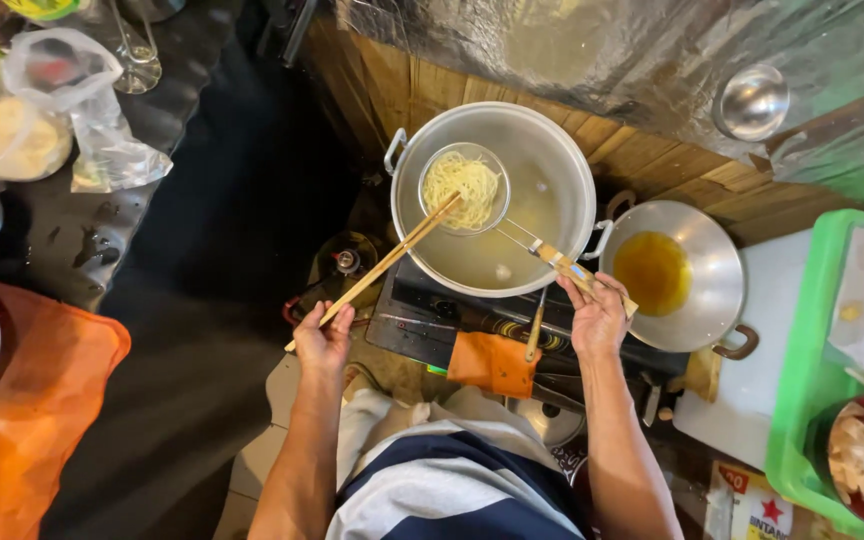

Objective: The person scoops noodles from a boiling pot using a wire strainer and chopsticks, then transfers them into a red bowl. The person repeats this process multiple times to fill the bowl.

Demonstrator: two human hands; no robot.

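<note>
A large round silver metal pot (512, 150) sits on a dark gas stove (452, 320), its cloudy hot water filling the lower part, so whatever is dipped there cooks over the burner. Just to its right, near but apart, stands a smaller silver wok with two handles (712, 290) holding a pool of amber oil or broth, close enough to reach without stepping away.

Over the pot's left half hangs a round wire-mesh strainer with a long wooden handle (464, 187). The right hand (597, 318) is closed around the far end of that handle, which keeps the fingers well back from the steam while the basket stays above the water. In the basket lies a loose nest of pale yellow noodles (464, 185), thin, tangled strands heaped in the middle, looking soft and wet.

The left hand (322, 335) is curled shut on a pair of long light wooden chopsticks (387, 262), gripped at their lower end; the tips reach across the pot rim and touch the noodles at the strainer's near edge, as if to loosen them.

An orange cloth (492, 362) hangs on the stove front.
</note>
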